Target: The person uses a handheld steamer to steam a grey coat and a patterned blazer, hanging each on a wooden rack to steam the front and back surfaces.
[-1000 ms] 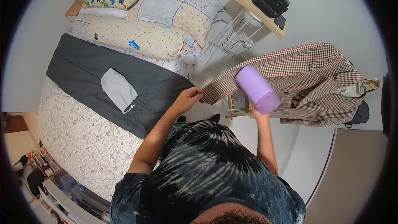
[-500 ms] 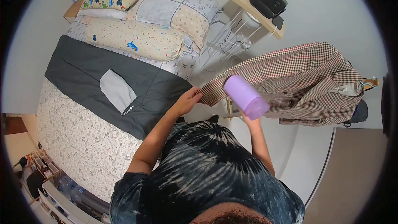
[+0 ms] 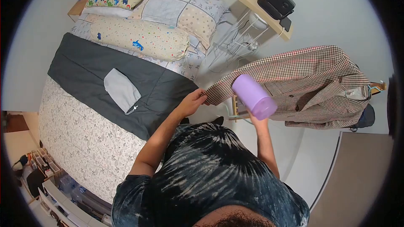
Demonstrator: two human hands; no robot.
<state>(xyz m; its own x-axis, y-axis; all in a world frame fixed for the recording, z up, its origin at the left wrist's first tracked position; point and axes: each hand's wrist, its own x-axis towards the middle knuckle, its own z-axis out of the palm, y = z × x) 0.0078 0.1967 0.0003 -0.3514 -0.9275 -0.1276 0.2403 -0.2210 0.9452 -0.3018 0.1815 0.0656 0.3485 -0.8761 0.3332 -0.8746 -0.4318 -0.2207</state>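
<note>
Our left hand (image 3: 194,100) was closed on the cuff end of the checked jacket (image 3: 303,85), the fingers pinched around the edge of the sleeve so that the cloth ran straight out from that grip toward the right. Our right hand (image 3: 255,119) was mostly hidden beneath the purple cylinder (image 3: 253,96); we could see only that it was wrapped around the lower end, and we could not tell how the fingers lay. The cylinder stood up and away from that grip, tilted, and lay across the stretched sleeve just beside the left hand's hold, between our two hands and the body of the jacket.

Beyond the cylinder the jacket spread out on a wooden hanger (image 3: 377,86), well to the right of both hands. Behind the sleeve, just past the right hand, a small wooden stool (image 3: 238,104) showed in part. To the left of the left hand lay the bed (image 3: 84,138), with a dark grey blanket (image 3: 80,69) near that hand and a light grey pouch (image 3: 122,90) lying on it. Farther off were a long spotted bolster (image 3: 141,38) and a patchwork pillow (image 3: 181,10). Above the hands a wooden shelf (image 3: 263,12) carried a black case (image 3: 275,1).
</note>
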